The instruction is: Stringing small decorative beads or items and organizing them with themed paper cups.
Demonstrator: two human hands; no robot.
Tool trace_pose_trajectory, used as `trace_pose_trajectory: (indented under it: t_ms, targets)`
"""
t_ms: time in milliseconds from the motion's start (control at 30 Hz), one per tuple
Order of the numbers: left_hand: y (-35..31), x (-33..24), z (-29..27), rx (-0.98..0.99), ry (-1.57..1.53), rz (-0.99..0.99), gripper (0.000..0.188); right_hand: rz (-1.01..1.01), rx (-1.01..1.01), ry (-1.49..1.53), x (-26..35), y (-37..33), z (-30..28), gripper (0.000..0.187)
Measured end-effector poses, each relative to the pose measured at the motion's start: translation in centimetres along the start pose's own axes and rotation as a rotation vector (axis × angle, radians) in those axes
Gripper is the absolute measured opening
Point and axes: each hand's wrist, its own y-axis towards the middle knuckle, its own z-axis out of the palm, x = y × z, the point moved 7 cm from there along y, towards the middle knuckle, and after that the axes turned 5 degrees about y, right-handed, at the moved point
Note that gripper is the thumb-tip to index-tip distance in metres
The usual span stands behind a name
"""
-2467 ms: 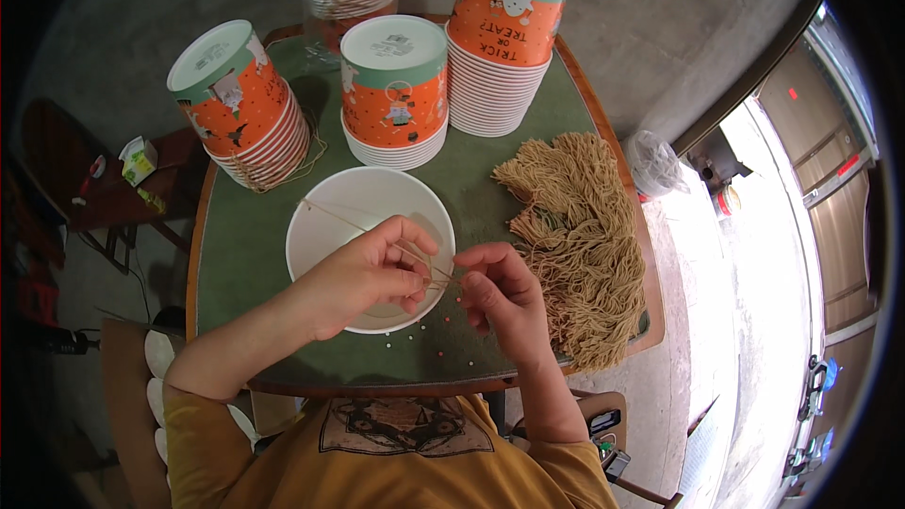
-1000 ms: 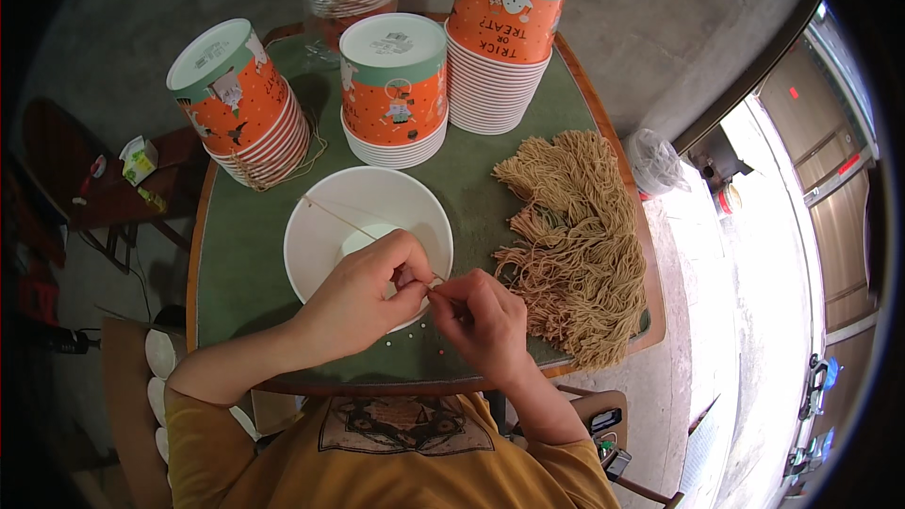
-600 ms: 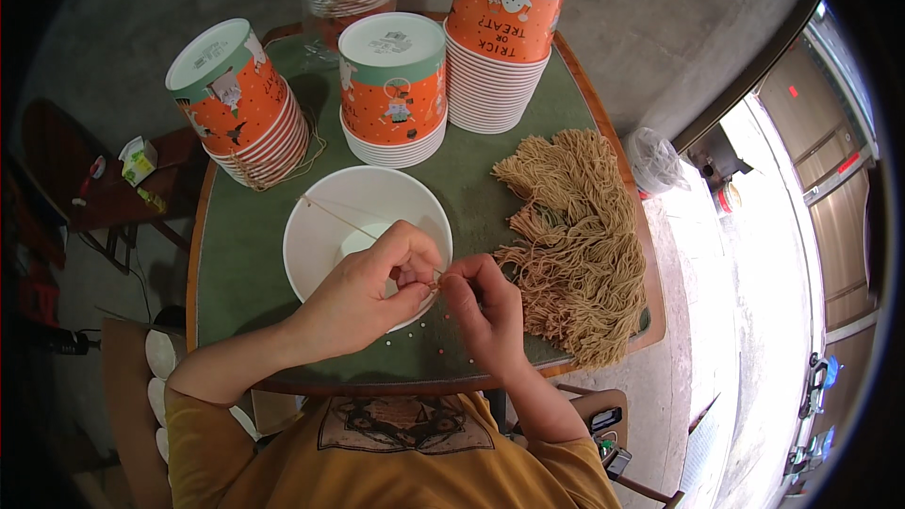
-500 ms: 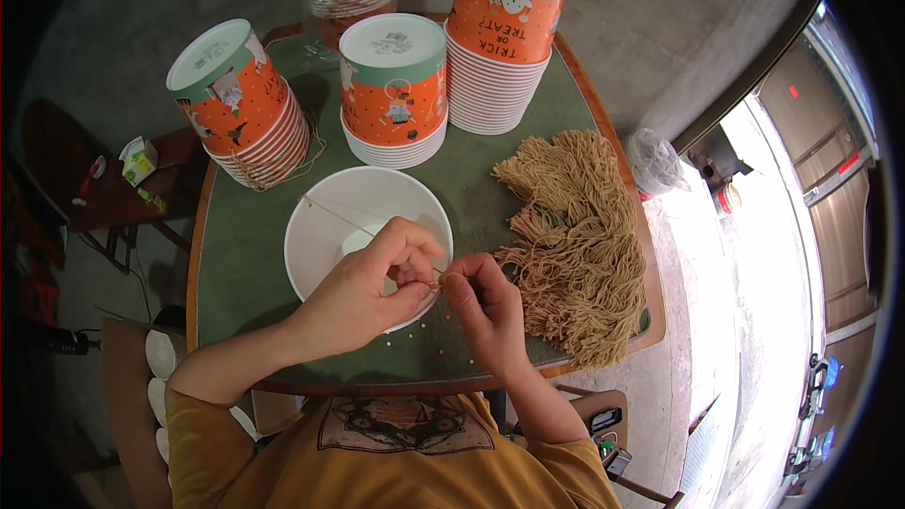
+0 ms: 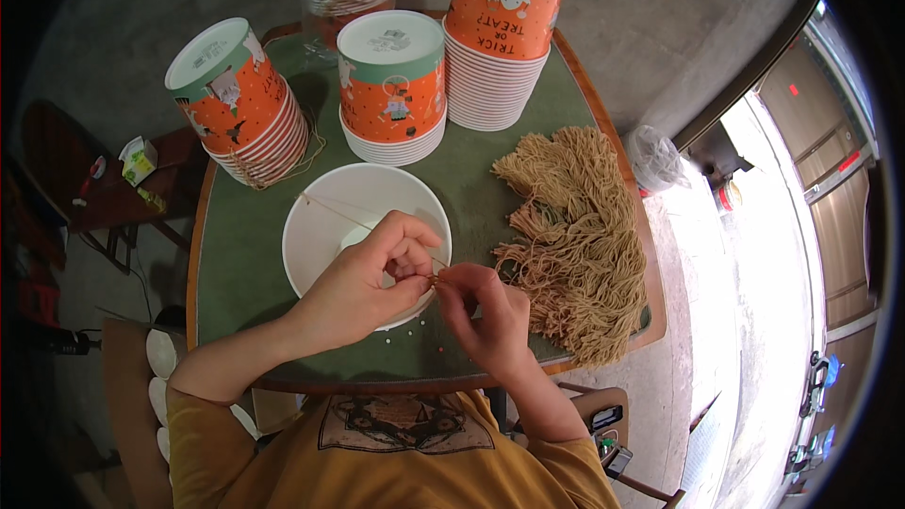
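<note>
The left hand (image 5: pixel 363 275) and right hand (image 5: pixel 492 318) nearly meet, thumbs and forefingers pinched; the left forearm (image 5: pixel 247 351) slants from near left, the right forearm (image 5: pixel 542 399) from near right.

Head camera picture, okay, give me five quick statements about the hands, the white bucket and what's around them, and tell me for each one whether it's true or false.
1. The fingertips of the left hand are close to those of the right hand. True.
2. The cord crosses the opening of the white bucket. True.
3. The white bucket stands upside down. False: its open end faces up.
4. The yarn lies to the right of the white bucket. True.
5. The left hand rests on the yarn. False: it shows in front of the white bucket, away from the yarn.
</note>
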Motion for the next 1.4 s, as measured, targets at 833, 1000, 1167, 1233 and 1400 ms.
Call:
trace_pose_trajectory:
  t_ms: [833, 1000, 1167, 1233, 1400]
  targets:
    - [0.0, -0.2, 0.9, 0.053, 0.111, 0.026, 0.038, 0.192, 0.034, 0.169, -1.5, -0.8, 0.8, 0.017]
    - [-0.2, -0.3, 0.4, 0.016, 0.182, 0.011, 0.036, 0.257, 0.026, 0.264, -2.1, -1.1, 0.6, 0.013]
    - [-0.4, -1.0, 0.0, -0.032, 0.351, 0.094, 0.024, 0.189, 0.005, 0.220, -2.2, -1.7, 0.2, 0.011]
    - [-0.4, -1.8, 0.3, -0.038, 0.485, 0.151, 0.016, 0.185, 0.009, 0.224, -2.0, -1.7, 0.2, 0.012]
    - [-0.5, -2.5, 0.4, -0.076, 0.598, 0.228, 0.012, 0.118, -0.009, 0.174, -1.3, -1.7, 0.0, 0.014]
